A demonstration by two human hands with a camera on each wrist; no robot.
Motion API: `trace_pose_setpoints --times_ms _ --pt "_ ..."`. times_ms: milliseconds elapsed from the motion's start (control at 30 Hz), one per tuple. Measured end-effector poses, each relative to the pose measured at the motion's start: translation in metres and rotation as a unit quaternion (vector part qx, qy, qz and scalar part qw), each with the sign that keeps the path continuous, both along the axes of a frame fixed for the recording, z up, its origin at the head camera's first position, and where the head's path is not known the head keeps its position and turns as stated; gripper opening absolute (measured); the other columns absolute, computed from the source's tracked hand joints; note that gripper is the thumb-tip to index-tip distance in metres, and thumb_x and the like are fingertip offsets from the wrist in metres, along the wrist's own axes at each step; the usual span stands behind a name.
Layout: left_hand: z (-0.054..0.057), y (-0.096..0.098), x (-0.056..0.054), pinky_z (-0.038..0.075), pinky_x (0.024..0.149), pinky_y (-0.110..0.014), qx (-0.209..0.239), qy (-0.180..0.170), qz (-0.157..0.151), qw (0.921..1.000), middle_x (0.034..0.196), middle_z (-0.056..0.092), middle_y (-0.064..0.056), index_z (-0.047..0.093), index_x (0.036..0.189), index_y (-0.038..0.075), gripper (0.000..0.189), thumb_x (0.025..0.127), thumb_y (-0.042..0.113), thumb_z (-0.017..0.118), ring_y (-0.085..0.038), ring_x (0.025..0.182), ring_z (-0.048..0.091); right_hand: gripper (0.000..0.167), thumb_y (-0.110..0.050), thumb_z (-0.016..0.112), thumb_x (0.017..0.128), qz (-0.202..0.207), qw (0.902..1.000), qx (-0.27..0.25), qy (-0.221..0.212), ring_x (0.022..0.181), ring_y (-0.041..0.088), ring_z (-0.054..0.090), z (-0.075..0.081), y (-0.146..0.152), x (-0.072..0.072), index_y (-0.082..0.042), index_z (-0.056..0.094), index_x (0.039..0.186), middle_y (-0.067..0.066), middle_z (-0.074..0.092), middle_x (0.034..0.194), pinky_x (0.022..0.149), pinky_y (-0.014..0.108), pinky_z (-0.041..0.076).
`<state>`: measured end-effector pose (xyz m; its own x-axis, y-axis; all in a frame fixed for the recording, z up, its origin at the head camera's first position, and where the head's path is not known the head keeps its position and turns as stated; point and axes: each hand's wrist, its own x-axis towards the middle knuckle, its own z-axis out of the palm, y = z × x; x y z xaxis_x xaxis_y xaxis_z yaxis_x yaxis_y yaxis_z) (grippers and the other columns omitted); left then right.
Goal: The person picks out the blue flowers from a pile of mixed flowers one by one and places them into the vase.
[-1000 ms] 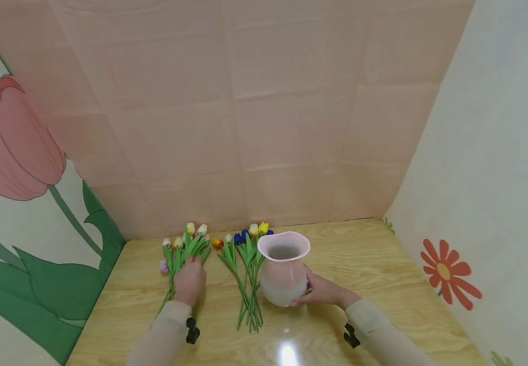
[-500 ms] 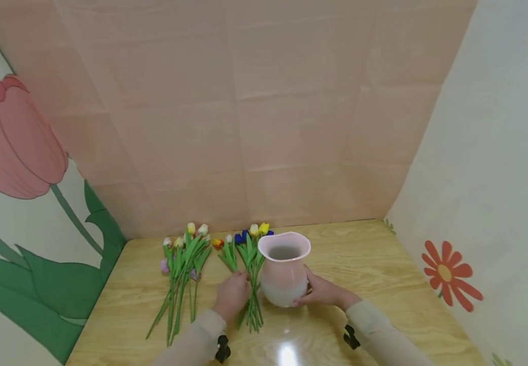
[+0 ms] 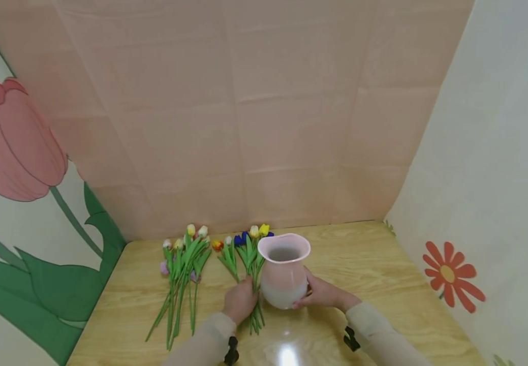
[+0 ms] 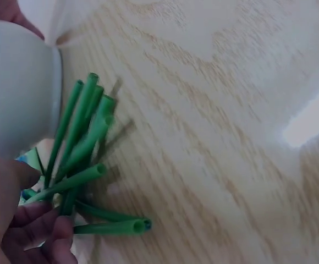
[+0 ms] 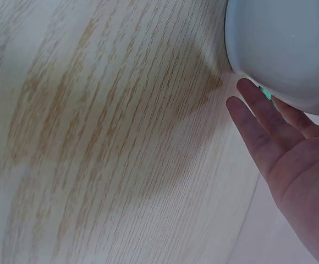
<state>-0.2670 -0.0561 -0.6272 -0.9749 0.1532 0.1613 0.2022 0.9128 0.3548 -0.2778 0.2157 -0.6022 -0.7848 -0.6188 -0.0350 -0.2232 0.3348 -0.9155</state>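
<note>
My left hand (image 3: 241, 299) grips the stems of a bunch of artificial tulips (image 3: 248, 252) with blue, yellow, cream and orange heads, on the table left of the vase. In the left wrist view, curled fingers and thumb are around the green stems (image 4: 82, 148), whose cut ends point outward. A pink-and-white vase (image 3: 284, 284) with a flared, wavy rim stands upright beside the bunch. My right hand (image 3: 323, 292) rests against its right side, thumb low in front. In the right wrist view the fingers (image 5: 258, 132) lie fairly straight by the vase; the thumb is hidden there.
Another bunch of tulips (image 3: 186, 274), with white, cream and purple heads, lies farther left on the wooden table (image 3: 360, 254). A pink cloth wall (image 3: 291, 152) rises behind the table, with flower-printed panels at both sides.
My left hand has left the left-hand bunch and moved right to the stems of the tulips beside the vase, and now grips them. The right hand and the vase have stayed in place.
</note>
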Motion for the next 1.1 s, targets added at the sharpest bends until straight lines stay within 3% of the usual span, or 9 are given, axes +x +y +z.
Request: trace_pose_setpoints --times_ms 300,567,633,767,867,1100 --pt "-0.003 0.002 -0.003 0.044 0.047 -0.037 -0.004 -0.005 0.008 1.0000 0.076 0.064 -0.006 0.056 0.090 0.012 0.022 0.087 0.029 0.070 -0.025 0.062 0.064 0.103 -0.020 0.082 0.078 0.004 1.0000 -0.004 0.001 0.119 0.029 0.053 0.003 0.000 0.001 -0.019 0.011 0.152 0.015 0.044 0.141 0.089 0.034 0.048" --pt "0.007 0.001 -0.003 0.039 0.046 -0.033 0.064 -0.055 0.020 0.9962 0.065 0.054 0.001 0.052 0.080 0.015 0.016 0.091 0.020 0.063 -0.016 0.056 0.054 0.102 -0.018 0.081 0.079 0.006 0.9999 -0.007 -0.013 0.122 0.030 0.050 0.004 0.000 0.001 -0.021 0.010 0.152 0.014 0.041 0.143 0.091 0.038 0.046" --pt "0.011 0.001 -0.003 0.037 0.045 -0.031 0.073 -0.044 0.025 0.9960 0.062 0.051 0.002 0.051 0.081 0.015 0.015 0.091 0.019 0.062 -0.013 0.053 0.050 0.102 -0.018 0.081 0.079 0.006 0.9999 -0.008 -0.013 0.121 0.031 0.050 0.004 0.000 0.001 -0.021 0.010 0.152 0.015 0.042 0.143 0.091 0.038 0.047" --pt "0.019 0.001 -0.004 0.035 0.042 -0.029 0.086 0.011 0.034 0.9956 0.058 0.051 0.002 0.054 0.091 0.011 0.009 0.089 0.016 0.062 -0.012 0.048 0.047 0.102 -0.017 0.081 0.078 0.005 0.9999 -0.010 -0.010 0.121 0.031 0.050 0.003 -0.001 0.000 -0.021 0.010 0.152 0.015 0.042 0.142 0.091 0.038 0.047" --pt "0.024 0.000 -0.004 0.035 0.041 -0.030 0.100 0.041 0.046 0.9931 0.057 0.053 0.000 0.056 0.101 0.009 0.017 0.086 0.013 0.064 -0.014 0.046 0.047 0.102 -0.017 0.081 0.078 0.004 0.9999 -0.013 -0.010 0.121 0.031 0.050 0.003 -0.001 0.000 -0.021 0.010 0.152 0.015 0.042 0.142 0.091 0.037 0.047" --pt "0.035 -0.006 -0.007 0.034 0.043 -0.030 0.138 0.014 0.063 0.9884 0.055 0.050 0.004 0.059 0.109 0.009 0.020 0.090 0.015 0.064 -0.013 0.046 0.045 0.101 -0.015 0.081 0.078 0.008 0.9998 -0.019 -0.008 0.121 0.032 0.050 0.002 0.000 0.001 -0.020 0.011 0.152 0.016 0.041 0.142 0.091 0.038 0.047"
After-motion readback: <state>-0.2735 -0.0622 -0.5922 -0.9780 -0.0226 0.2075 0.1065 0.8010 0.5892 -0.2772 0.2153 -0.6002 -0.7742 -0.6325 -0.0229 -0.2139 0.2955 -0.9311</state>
